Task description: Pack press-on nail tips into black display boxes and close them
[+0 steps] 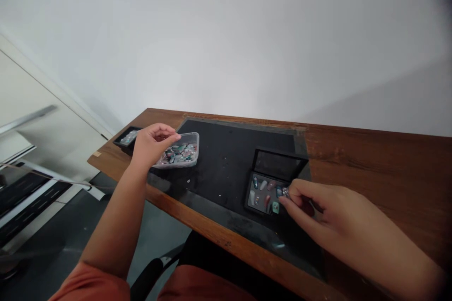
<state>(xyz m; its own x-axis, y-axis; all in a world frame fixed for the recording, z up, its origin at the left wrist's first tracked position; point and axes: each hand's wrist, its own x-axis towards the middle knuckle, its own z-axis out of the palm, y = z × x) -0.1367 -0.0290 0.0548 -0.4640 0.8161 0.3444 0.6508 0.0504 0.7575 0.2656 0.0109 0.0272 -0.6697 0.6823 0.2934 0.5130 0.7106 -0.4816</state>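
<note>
My left hand [153,143] is over the left rim of a clear plastic tub [193,162], which holds many small glossy pieces [181,151] in green, pink and white. Its thumb and forefinger are pinched together; whatever may be between them is too small to see. My right hand [321,204] reaches to the right side of an open black case [248,197]. The thumb and forefinger close on a small shiny gem [285,192] at the case's edge. Inside the case, several small coloured pieces [263,185] lie spaced out on a grey lining. Its lid [277,163] stands raised behind.
A black box [127,136] with pale pieces sits at the table's far left corner. The tub and case rest on a black mat [219,164] with tiny bits scattered on it. The wooden table [370,169] meets a white wall [226,47].
</note>
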